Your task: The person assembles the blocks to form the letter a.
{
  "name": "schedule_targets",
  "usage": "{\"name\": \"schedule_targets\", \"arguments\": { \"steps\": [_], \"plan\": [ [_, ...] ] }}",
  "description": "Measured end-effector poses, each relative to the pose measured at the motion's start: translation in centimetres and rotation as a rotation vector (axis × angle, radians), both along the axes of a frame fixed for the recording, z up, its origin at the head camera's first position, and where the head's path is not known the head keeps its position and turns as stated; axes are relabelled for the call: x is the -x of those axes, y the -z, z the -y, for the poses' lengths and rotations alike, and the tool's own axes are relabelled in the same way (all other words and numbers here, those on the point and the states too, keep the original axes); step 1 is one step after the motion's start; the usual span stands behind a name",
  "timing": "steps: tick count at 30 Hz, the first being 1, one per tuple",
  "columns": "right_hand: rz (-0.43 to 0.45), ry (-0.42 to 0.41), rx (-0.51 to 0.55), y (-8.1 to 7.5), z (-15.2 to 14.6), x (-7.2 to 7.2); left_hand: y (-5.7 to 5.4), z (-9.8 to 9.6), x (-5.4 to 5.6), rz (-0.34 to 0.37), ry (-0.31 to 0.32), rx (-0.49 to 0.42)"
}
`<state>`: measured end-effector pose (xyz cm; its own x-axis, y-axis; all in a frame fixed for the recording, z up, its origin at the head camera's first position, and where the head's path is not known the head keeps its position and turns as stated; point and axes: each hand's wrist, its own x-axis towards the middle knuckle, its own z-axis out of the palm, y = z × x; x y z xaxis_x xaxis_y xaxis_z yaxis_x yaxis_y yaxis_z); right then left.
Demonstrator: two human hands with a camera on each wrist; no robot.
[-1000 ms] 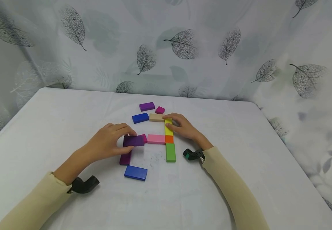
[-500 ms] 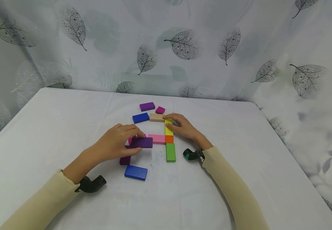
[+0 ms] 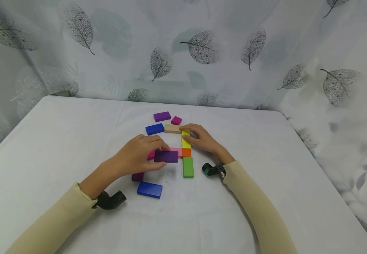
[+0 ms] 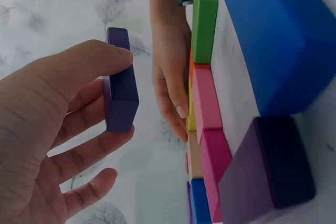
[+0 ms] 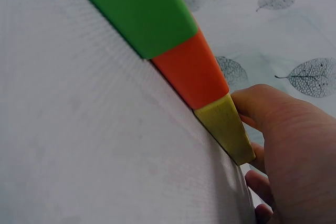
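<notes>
My left hand (image 3: 137, 155) pinches a dark purple block (image 3: 166, 156) between thumb and fingers, held up off the table, as the left wrist view also shows. Below it, a pink block (image 4: 207, 98) and a magenta block (image 4: 213, 166) lie end to end. My right hand (image 3: 201, 139) holds the yellow block (image 3: 186, 141) where it lies, thumb over it, fingertips by the tan block (image 3: 172, 128). Against the yellow block's near end sits an orange block (image 3: 186, 152), then a green block (image 3: 188, 167). The held block partly hides the pink one.
Another dark purple block (image 3: 137, 176) lies under my left hand, with a blue block (image 3: 149, 189) nearer me. Farther back are a second blue block (image 3: 154, 129), a purple block (image 3: 162, 116) and a small magenta block (image 3: 176, 120). Leaf-patterned cloth hangs behind the white table (image 3: 84, 116).
My left hand has carried the dark purple block to the right, from above the other dark purple block to in front of the pink one. My right hand has stayed in place.
</notes>
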<state>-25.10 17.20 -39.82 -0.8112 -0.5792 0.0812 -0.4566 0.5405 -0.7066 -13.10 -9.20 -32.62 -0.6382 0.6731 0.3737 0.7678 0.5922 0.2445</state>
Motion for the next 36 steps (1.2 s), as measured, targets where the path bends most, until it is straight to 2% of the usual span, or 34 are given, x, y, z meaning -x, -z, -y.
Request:
{"name": "schedule_targets", "arguments": {
  "steps": [12,18,29,36],
  "plan": [
    [0.002,-0.002,-0.003,0.0,0.1,0.1,0.3,-0.8,-0.4,0.045,0.025,-0.024],
    [-0.037,-0.015,-0.002,-0.1,0.0,0.2,0.8,-1.4,-0.6,0.071,0.055,0.004],
    [-0.026,-0.012,-0.001,-0.3,0.0,0.0,1.6,-2.2,-1.1,0.162,0.089,0.060],
    [-0.024,-0.006,0.002,-0.1,0.0,0.0,2.0,-2.8,-1.7,0.167,0.135,0.097]
  ]
}}
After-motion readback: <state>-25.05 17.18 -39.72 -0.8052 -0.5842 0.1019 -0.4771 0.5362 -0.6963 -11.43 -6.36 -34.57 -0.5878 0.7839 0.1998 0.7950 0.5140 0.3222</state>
